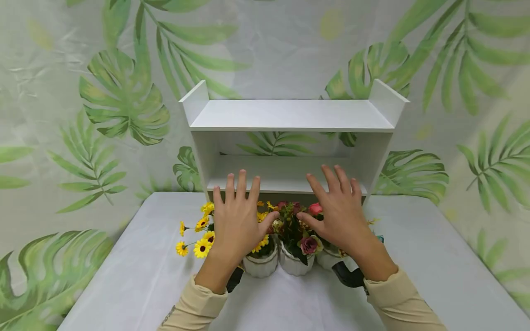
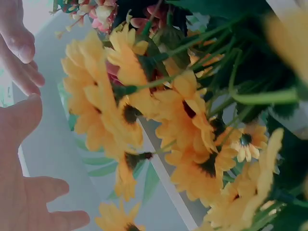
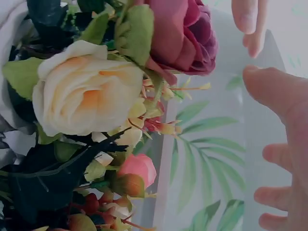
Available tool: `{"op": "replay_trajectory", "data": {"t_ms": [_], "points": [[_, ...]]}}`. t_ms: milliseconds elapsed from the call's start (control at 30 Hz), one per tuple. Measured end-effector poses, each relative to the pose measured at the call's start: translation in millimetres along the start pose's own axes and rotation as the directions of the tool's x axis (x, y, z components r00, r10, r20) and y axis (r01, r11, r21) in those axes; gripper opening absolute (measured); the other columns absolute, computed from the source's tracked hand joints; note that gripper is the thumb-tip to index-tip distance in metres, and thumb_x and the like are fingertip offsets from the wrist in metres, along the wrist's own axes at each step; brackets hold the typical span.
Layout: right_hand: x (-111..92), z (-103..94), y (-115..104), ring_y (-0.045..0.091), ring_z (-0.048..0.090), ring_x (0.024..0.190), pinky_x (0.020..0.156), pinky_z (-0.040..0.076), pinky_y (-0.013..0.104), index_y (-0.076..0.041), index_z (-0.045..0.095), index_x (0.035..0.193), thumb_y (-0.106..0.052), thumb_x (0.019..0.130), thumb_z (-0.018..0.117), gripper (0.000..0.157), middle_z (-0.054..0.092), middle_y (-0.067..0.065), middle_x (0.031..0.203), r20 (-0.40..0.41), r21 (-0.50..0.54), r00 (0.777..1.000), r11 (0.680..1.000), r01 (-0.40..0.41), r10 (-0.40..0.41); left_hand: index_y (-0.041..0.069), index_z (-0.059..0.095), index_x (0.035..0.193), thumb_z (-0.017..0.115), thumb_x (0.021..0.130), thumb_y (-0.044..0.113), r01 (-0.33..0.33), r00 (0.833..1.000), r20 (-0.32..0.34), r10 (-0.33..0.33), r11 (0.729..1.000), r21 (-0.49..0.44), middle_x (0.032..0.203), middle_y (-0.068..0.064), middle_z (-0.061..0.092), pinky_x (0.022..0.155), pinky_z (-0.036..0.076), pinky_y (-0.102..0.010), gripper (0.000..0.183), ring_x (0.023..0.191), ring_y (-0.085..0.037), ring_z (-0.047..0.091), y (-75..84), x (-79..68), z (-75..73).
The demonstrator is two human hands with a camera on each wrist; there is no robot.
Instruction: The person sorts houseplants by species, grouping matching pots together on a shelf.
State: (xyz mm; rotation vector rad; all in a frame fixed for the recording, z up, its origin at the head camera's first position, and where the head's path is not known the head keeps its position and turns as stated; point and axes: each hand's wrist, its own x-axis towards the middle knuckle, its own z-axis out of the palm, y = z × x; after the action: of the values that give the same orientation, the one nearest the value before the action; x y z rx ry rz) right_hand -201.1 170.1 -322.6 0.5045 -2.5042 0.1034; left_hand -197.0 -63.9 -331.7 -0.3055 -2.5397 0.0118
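Note:
Both hands are held out above a row of potted artificial flowers, fingers spread, holding nothing. The left hand (image 1: 238,223) is over the yellow daisy-like flowers (image 1: 203,248), whose white pot (image 1: 261,265) stands beneath. Over the rose-like flowers at right hovers the right hand (image 1: 341,218). Between them is a pot (image 1: 296,263) with a mauve rose (image 1: 308,245); a third white pot (image 1: 328,259) is partly hidden under the right hand. In the left wrist view yellow blooms (image 2: 187,115) fill the middle. The right wrist view has a cream rose (image 3: 89,94) close up.
A white two-tier shelf (image 1: 290,114) stands behind the flowers, with upright side panels. A white cloth (image 1: 141,257) covers the table. Leaf-patterned fabric (image 1: 281,50) hangs behind. Dark straps (image 1: 348,276) show at the wrists.

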Motion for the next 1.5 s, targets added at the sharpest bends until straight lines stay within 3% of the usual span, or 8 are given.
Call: {"op": "replay_trajectory", "data": {"t_ms": [167, 367, 533, 833, 1000, 1267, 1400, 1500], "points": [[1, 0.9, 1, 0.044, 0.035, 0.141, 0.104, 0.035, 0.069, -0.009, 0.052, 0.142, -0.053, 0.080, 0.077, 0.080, 0.045, 0.023, 0.148, -0.082, 0.028, 0.996, 0.999, 0.033, -0.030, 0.015, 0.042, 0.150, 0.055, 0.088, 0.071, -0.029, 0.996, -0.088, 0.026, 0.999, -0.026, 0.156, -0.016, 0.041, 0.111, 0.036, -0.061, 0.085, 0.142, -0.037, 0.040, -2.5, -0.1, 1.8], [-6, 1.7, -1, 0.041, 0.055, 0.124, 0.100, 0.044, 0.064, -0.004, 0.068, 0.119, -0.027, 0.081, 0.081, 0.047, 0.069, 0.016, 0.122, -0.167, 0.274, 0.983, 0.954, 0.120, -0.075, 0.008, 0.061, 0.131, 0.075, 0.085, 0.042, -0.206, 0.947, -0.286, 0.145, 0.959, -0.194, 0.135, -0.012, 0.062, 0.101, 0.050, -0.049, 0.059, 0.121, -0.031, 0.060, -6.8, -8.5, 1.1], [-13, -5.3, 6, 0.038, 0.059, 0.117, 0.100, 0.047, 0.057, -0.004, 0.071, 0.112, -0.012, 0.080, 0.080, 0.034, 0.071, 0.014, 0.114, -0.187, 0.417, 0.980, 0.899, 0.136, -0.061, 0.006, 0.061, 0.131, 0.077, 0.085, 0.032, -0.264, 0.943, -0.287, 0.171, 0.908, -0.326, 0.134, -0.011, 0.063, 0.104, 0.049, -0.049, 0.055, 0.124, -0.030, 0.059, -14.4, -19.1, -4.3], [-20, -22.5, 37, 0.031, 0.064, 0.107, 0.088, 0.051, 0.048, -0.007, 0.072, 0.112, -0.004, 0.081, 0.078, 0.031, 0.072, 0.011, 0.113, -0.194, 0.429, 0.981, 0.899, 0.092, -0.007, 0.006, 0.061, 0.131, 0.078, 0.084, 0.029, -0.275, 0.950, -0.261, 0.173, 0.859, -0.432, 0.138, -0.010, 0.060, 0.101, 0.050, -0.050, 0.055, 0.126, -0.029, 0.058, -38.7, -43.1, -16.6], [-21, -32.7, 59, 0.013, 0.066, 0.103, 0.082, 0.051, 0.012, -0.008, 0.068, 0.121, -0.007, 0.091, 0.070, 0.030, 0.069, 0.009, 0.118, -0.147, 0.501, 0.979, 0.864, -0.048, 0.140, 0.003, 0.063, 0.128, 0.075, 0.086, 0.026, -0.298, 0.938, -0.298, 0.175, 0.846, -0.443, 0.133, -0.010, 0.063, 0.096, 0.051, -0.046, 0.050, 0.120, -0.029, 0.060, -65.8, -65.3, -18.8], [-17, -32.6, 87, -0.017, 0.055, 0.095, 0.079, 0.043, 0.001, -0.001, 0.063, 0.120, -0.012, 0.096, 0.063, 0.027, 0.057, -0.027, 0.103, -0.165, 0.651, 0.860, 0.708, -0.273, 0.483, 0.002, 0.068, 0.118, 0.048, 0.102, 0.042, -0.367, 0.900, -0.394, 0.186, 0.812, -0.454, 0.122, -0.010, 0.069, 0.109, 0.035, -0.014, 0.047, 0.108, -0.026, 0.064, -94.7, -88.5, -19.8], [-10, -22.8, 99, -0.010, 0.054, 0.101, 0.083, 0.043, 0.003, -0.004, 0.057, 0.130, -0.017, 0.096, 0.064, 0.037, 0.058, -0.016, 0.111, -0.125, 0.670, 0.796, 0.642, -0.372, 0.592, 0.001, 0.070, 0.111, 0.049, 0.102, 0.041, -0.391, 0.877, -0.446, 0.178, 0.804, -0.448, 0.116, -0.009, 0.070, 0.101, 0.040, -0.013, 0.046, 0.102, -0.024, 0.064, -100.3, -94.3, -16.8], [-6, -15.2, 111, 0.001, 0.054, 0.112, 0.087, 0.043, 0.008, -0.009, 0.050, 0.140, -0.025, 0.098, 0.061, 0.046, 0.056, 0.001, 0.129, -0.040, 0.665, 0.801, 0.615, -0.425, 0.597, 0.002, 0.070, 0.112, 0.049, 0.102, 0.040, -0.388, 0.879, -0.444, 0.174, 0.802, -0.454, 0.116, -0.009, 0.070, 0.097, 0.042, -0.014, 0.045, 0.101, -0.023, 0.063, -102.6, -99.0, -13.7]]}}
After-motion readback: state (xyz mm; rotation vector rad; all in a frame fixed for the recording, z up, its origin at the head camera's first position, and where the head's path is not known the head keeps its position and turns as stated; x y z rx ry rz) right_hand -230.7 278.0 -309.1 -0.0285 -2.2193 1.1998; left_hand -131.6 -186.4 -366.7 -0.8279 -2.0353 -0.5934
